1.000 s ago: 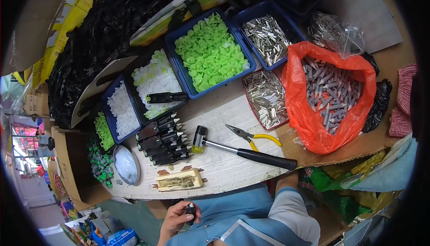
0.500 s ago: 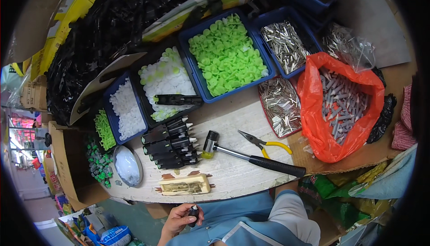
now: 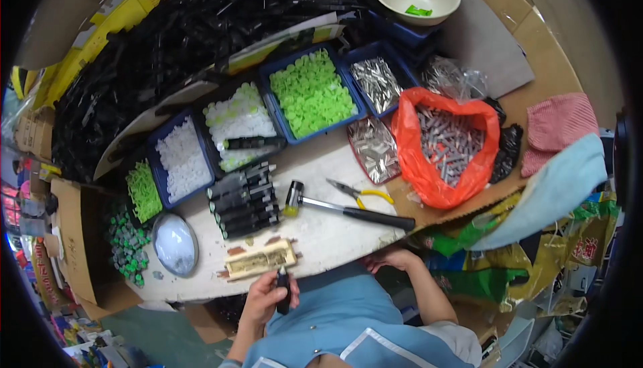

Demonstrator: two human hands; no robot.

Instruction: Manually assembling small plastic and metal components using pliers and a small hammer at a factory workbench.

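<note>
My left hand (image 3: 265,295) is closed around a black cylindrical plastic part (image 3: 283,292) with a pale tip, held upright at the table's front edge. Just beyond it lies a cream wooden block (image 3: 261,261) with a worn groove. My right hand (image 3: 394,259) is low by the table edge with its fingers loosely stretched, holding nothing I can see; its fingertips are partly hidden. Behind the block, several similar black parts (image 3: 244,200) with pale tips lie in a row. A hammer (image 3: 335,209) with a black grip rests to their right, beside yellow-handled pliers (image 3: 362,194).
Blue trays hold green caps (image 3: 311,93), white caps (image 3: 182,160) and metal pins (image 3: 376,83). A red plastic bag (image 3: 415,167) of grey pieces stands right. At left are a round dish (image 3: 175,244) and green-and-grey bits (image 3: 127,240). Black parts (image 3: 167,53) are heaped behind.
The view has shifted, showing more of the right side. My right hand and forearm have come into sight at the table edge. My left hand, still holding the black part, is nearer the wooden block.
</note>
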